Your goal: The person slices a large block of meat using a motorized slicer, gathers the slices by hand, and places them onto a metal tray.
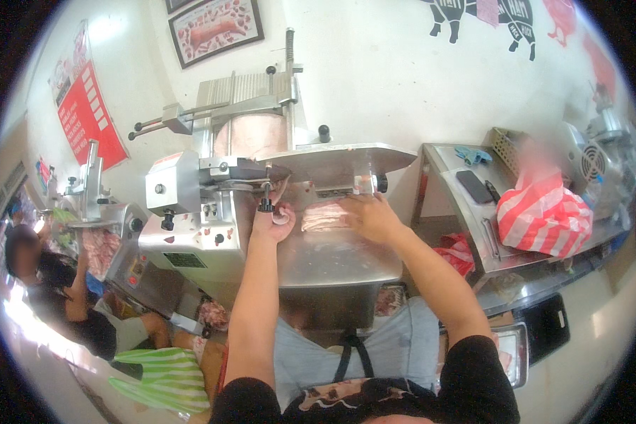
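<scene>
A metal meat slicer (191,233) stands in front of me, with a large pale block of meat (252,135) on its carriage. My left hand (275,221) is below the blade area, its fingers curled around a thin meat slice (282,213). A black knob partly covers that hand. Another piece of meat (281,186) hangs just above it. On the steel tray (328,259) lies a neat stack of sliced meat (324,216), pink with white fat. Fingers spread, my right hand (373,217) rests on the stack's right end and hides part of it.
At right, a steel table (450,153) holds a phone (474,186), tongs (490,238), a red-striped plastic bag (543,212) and a grinder-like machine (593,159). To the left, a person (69,297) sits by a second slicer (98,212). A green-striped bag (164,379) hangs below.
</scene>
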Demonstrator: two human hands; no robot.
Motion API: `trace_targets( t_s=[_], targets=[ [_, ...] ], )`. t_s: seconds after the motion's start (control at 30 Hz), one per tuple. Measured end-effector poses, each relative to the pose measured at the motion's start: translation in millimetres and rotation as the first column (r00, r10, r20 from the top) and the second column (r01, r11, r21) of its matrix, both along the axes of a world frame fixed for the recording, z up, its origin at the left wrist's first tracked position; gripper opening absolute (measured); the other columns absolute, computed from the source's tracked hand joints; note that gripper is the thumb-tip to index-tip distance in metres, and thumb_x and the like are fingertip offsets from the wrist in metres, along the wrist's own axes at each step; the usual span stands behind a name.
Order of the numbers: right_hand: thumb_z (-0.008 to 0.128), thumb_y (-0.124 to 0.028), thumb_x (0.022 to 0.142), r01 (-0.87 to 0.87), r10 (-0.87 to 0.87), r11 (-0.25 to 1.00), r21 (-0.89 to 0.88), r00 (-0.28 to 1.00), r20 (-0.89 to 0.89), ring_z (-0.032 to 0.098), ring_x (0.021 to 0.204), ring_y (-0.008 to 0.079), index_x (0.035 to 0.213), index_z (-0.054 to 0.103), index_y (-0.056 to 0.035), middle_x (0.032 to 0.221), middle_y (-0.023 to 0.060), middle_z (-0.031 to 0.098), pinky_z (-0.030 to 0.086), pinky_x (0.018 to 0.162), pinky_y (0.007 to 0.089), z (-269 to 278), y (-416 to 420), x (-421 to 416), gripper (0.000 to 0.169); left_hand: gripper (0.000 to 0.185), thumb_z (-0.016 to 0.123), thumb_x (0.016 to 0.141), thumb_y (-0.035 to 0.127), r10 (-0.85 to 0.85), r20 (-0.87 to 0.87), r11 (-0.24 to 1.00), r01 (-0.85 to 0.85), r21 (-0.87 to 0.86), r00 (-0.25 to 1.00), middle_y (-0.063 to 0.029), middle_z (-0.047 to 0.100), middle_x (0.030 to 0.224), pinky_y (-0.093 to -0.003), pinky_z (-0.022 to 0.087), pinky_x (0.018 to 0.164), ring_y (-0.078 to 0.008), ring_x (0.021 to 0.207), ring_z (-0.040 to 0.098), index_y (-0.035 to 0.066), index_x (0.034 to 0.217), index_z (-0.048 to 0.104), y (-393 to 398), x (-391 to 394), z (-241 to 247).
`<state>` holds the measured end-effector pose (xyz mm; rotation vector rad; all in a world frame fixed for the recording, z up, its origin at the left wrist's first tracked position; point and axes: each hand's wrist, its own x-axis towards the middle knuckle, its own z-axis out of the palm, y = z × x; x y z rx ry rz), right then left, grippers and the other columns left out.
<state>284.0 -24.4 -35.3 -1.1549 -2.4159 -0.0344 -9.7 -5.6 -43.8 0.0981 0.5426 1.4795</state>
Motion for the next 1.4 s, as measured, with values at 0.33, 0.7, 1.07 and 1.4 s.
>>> trace_targets(
  t_s=[0.33,0.7,1.07,1.4],
  targets=[
    [0.071,-0.032,0.092,-0.354,0.135,0.922,-0.158,0.674,-0.726,0.066,0.106,0.0331,0.121,0.070,-0.0076,0.131,0.0152,0.064,0.053,0.088,0.0395,30,0,-30,0.037,0.042,0.075,0.089,0.019,0.018,-0.793,0.782,0.485,0.391,0.609,-0.0086,0.069,0.119,-0.0292,0.051,0.080,-0.0136,0.098,0.064,0.002,0.126,0.064,-35,64,31],
    [0.065,-0.032,0.094,0.062,-0.043,0.996,0.060,0.960,-0.277,0.055,0.127,0.0329,0.115,0.073,-0.0117,0.131,0.0131,0.064,0.034,0.107,0.0598,0,19,-3,0.030,0.029,0.066,0.093,0.009,0.176,-0.832,0.879,0.296,0.373,0.526,-0.0130,0.066,0.111,-0.0338,0.056,0.078,-0.0227,0.097,0.064,0.000,0.120,0.060,40,-23,-23],
    [0.049,-0.043,0.102,-0.020,0.024,0.998,0.066,0.998,-0.065,0.052,0.131,0.0375,0.136,0.059,-0.0165,0.136,0.0132,0.061,0.032,0.111,0.0613,-2,0,-7,0.045,0.013,0.059,0.098,0.016,-0.080,0.001,0.993,0.079,0.087,0.997,-0.0114,0.055,0.089,-0.0290,0.054,0.061,-0.0227,0.080,0.057,0.003,0.100,0.060,42,3,12],
    [0.062,-0.031,0.099,-0.166,0.046,0.967,-0.194,0.861,-0.507,0.058,0.126,0.0346,0.141,0.055,-0.0050,0.137,0.0174,0.060,0.048,0.101,0.0438,33,-10,-14,0.050,0.023,0.065,0.095,0.023,-0.075,-0.182,0.971,0.113,0.209,0.980,-0.0055,0.065,0.098,-0.0240,0.050,0.057,-0.0174,0.085,0.061,0.009,0.113,0.066,-2,-3,-17]
  ],
)
